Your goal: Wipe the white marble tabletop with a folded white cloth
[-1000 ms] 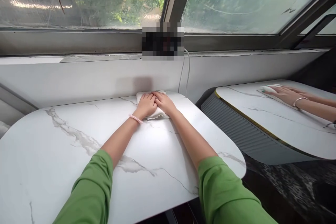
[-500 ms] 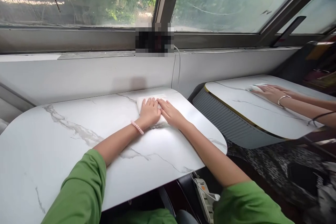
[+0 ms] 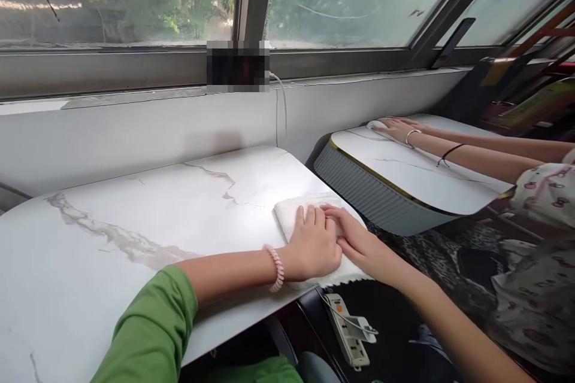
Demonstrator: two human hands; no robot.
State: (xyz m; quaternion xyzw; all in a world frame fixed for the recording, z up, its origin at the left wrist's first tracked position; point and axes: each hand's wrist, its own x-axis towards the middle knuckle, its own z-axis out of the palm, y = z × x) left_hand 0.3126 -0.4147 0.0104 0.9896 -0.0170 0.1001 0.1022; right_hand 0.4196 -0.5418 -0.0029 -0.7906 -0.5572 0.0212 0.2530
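A folded white cloth (image 3: 287, 209) lies on the right end of a white marble-patterned tabletop (image 3: 179, 221), its ragged near edge reaching over the front edge. My left hand (image 3: 314, 242), with a pink coiled band at the wrist, presses down flat on the cloth, fingers apart and stretched forward. Against its right side rests my right hand (image 3: 359, 245), also on the cloth, its fingers extended beside the left fingertips. Neither hand grips the cloth; both bear on it from above. The part of the cloth under my palms is hidden.
On a second marble-patterned table (image 3: 404, 173) to the right, another person's hands (image 3: 399, 128) press a white cloth (image 3: 377, 124). A power strip (image 3: 345, 332) with a plugged-in charger sits below my table's front edge. Behind are a white wall (image 3: 135, 137) and windows.
Both my hands and the cloth have moved right and toward me, from the back of the tabletop to its front right edge. The other person's hands have moved toward the far left of their table.
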